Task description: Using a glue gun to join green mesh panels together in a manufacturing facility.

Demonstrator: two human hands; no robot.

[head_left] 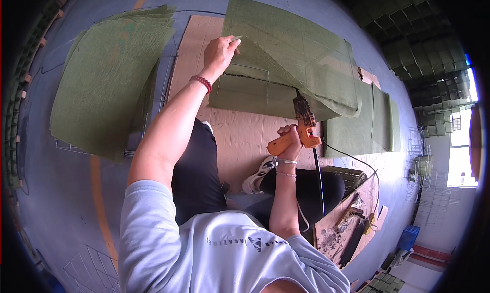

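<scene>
My left hand [220, 52] pinches the near-left corner of a green mesh sheet [301, 53] and lifts it off a green panel [250, 94] that lies on brown cardboard [240, 135]. A red bead bracelet sits on that wrist. My right hand [292, 142] grips an orange hot glue gun [305, 124]; its dark nozzle points up at the panel's near edge under the lifted sheet. A black cord runs down from the gun past my knee.
A stack of green mesh sheets [107, 83] lies on wire grids at the left. More green panels [375, 119] lie at the right. A dirty board with tools [344, 224] sits by my right leg. A blue crate [408, 237] and wire racks [423, 165] stand far right.
</scene>
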